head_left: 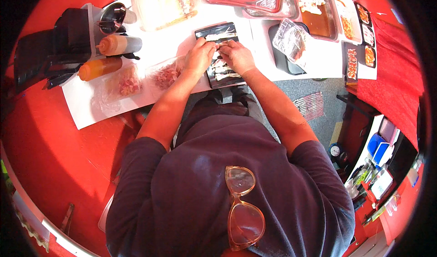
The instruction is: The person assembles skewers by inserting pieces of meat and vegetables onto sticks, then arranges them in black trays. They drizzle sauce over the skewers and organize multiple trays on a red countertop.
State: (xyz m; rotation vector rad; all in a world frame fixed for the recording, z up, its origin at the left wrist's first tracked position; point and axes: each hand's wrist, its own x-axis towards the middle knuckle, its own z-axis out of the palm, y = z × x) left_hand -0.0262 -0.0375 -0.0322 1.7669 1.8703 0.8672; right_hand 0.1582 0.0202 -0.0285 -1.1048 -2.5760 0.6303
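A black rectangular tray [212, 29] lies at the table's front edge, tilted slightly. Across it are rows of thin whitish bundles [226, 76] that look like enoki mushrooms. Over the middle of the tray my two hands meet. My left hand [199, 55] is closed, fingertips pinched together. Opposite it, my right hand [238, 57] is closed too, its fingertips almost touching the left ones. What they hold between them is mostly covered by the fingers. Left of my left forearm, a clear plastic bag [167, 72] of reddish, meat-like pieces lies beside another such bag [125, 84].
Orange and tan squeeze bottles [102, 68] lie at the left by black containers [73, 33]. Clear tubs [166, 4] and a metal pan [318, 17] line the back. A foil-covered container [291, 40] sits on a dark tray at right. Small black food trays [351, 61] stand farther right.
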